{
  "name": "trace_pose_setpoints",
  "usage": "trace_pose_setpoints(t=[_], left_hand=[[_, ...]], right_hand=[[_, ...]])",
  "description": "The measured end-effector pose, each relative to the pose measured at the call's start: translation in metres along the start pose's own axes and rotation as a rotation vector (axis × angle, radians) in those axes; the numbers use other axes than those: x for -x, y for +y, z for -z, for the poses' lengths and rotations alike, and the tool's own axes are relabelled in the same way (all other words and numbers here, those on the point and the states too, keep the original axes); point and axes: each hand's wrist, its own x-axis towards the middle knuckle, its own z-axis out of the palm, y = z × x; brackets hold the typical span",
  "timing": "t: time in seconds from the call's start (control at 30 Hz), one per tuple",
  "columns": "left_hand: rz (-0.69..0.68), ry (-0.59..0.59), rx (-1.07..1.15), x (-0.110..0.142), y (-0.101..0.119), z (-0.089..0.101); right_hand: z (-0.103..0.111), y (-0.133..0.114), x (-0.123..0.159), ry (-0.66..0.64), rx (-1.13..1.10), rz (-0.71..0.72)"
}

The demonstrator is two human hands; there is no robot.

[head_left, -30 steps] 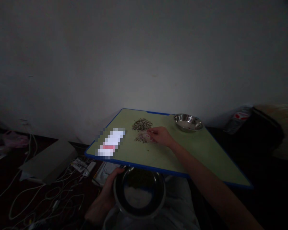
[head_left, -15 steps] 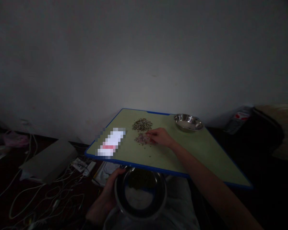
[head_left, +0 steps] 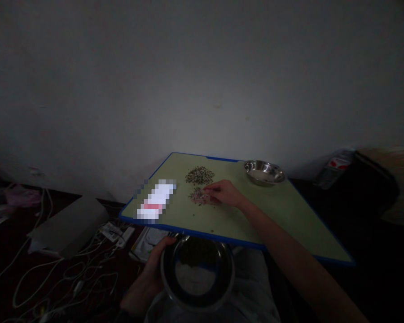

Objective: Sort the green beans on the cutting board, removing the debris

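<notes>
My left hand (head_left: 156, 265) grips the rim of a shiny metal bowl (head_left: 198, 300), held over my lap just below the table's near edge. Something dark green shows inside it, perhaps contents or a reflection; I cannot tell. With fingers closed, my right hand (head_left: 224, 193) pinches a see-through, pinkish piece of plastic (head_left: 200, 196), low over the tabletop. Small dark grains lie around and under that plastic. Just beyond it spreads a larger pile of dark and pale grains (head_left: 199, 175), too small to name. A few single grains lie nearer the front edge.
The pale green table (head_left: 283, 220) has a blue rim. On its left lies a bright pixelated rectangle (head_left: 156, 202); a second metal bowl (head_left: 264, 172) stands at the back right. Cables (head_left: 77, 269) and a grey box (head_left: 70, 226) lie on the floor left. A plastic bottle (head_left: 335, 168) leans at right.
A few loose grains have shifted towards the near edge of the table. The pinkish plastic has moved slightly under my right hand. My left hand and its bowl stay almost where they were.
</notes>
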Motion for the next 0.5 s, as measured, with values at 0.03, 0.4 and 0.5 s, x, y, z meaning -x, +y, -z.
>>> trace_pose_setpoints(t=[0.03, 0.4, 0.5], left_hand=[[0.003, 0.002, 0.005, 0.0000, 0.0000, 0.0005], [-0.044, 0.023, -0.002, 0.0005, 0.0000, -0.0010], [-0.033, 0.026, -0.005, -0.0001, -0.0002, -0.0007]], right_hand=[[-0.0001, 0.0006, 0.0000, -0.006, -0.003, 0.001], [0.0017, -0.0059, 0.0019, -0.042, -0.025, -0.016], [0.0020, -0.0074, 0.0023, -0.040, -0.023, 0.003]])
